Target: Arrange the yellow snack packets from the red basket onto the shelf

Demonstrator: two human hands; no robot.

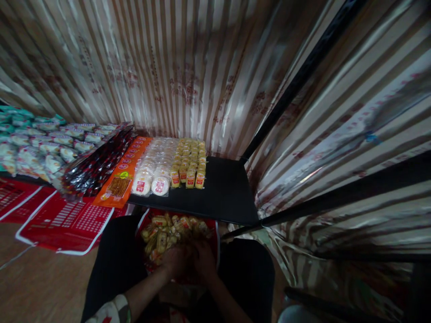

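Observation:
A red bag with a white edge stands between my knees, filled with small yellow-wrapped snack packs. My left hand and my right hand are both down in the bag at the near side of the packs, close together. Their fingers are dark and hidden, so whether they hold a pack does not show. Just beyond the bag, similar yellow snack packs stand in rows on the black shelf.
Left of the yellow rows lie round white packaged cakes, an orange snack packet, dark shiny packets and white-and-green bags. Red bags hang below. Black metal posts and striped plastic sheeting enclose the shelf.

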